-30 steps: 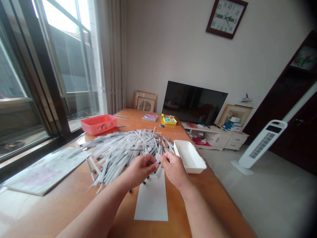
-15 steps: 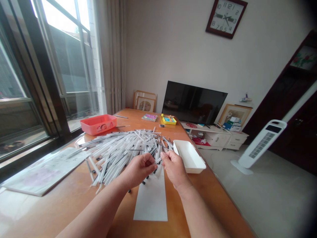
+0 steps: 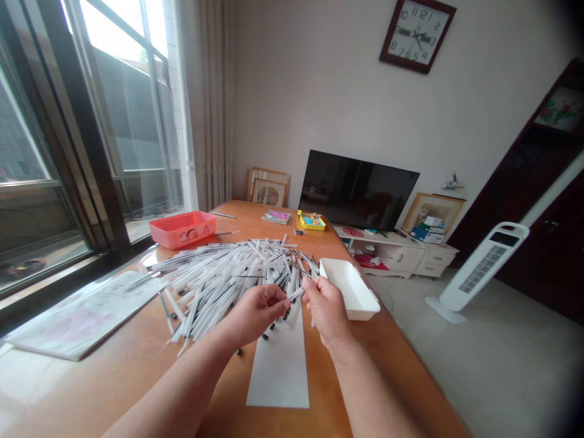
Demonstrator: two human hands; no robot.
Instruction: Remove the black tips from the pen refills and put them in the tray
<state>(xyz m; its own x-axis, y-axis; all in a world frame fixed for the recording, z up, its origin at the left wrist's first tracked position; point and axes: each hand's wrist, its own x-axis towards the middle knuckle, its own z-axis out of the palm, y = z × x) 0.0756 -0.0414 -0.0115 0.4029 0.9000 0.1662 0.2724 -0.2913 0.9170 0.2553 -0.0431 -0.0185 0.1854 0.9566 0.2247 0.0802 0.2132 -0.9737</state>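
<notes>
Pen pile (image 3: 219, 274) on the worktop (image 3: 137, 371); beside it left hand (image 3: 258, 310) and right hand (image 3: 326, 307) both pinch one white pen (image 3: 295, 294).

The wall clock (image 3: 416, 33) bears the numerals 1 to 12. Print on the booklet (image 3: 275, 216) and yellow box (image 3: 311, 221) at the table's far edge is unreadably small.

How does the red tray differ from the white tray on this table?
The red tray sits far back by the window; the white tray lies at the right edge of the table, just beyond the right hand. The red tray lies broadside to the camera, the white tray runs away from it. Both are shallow, open rectangular trays.
</notes>
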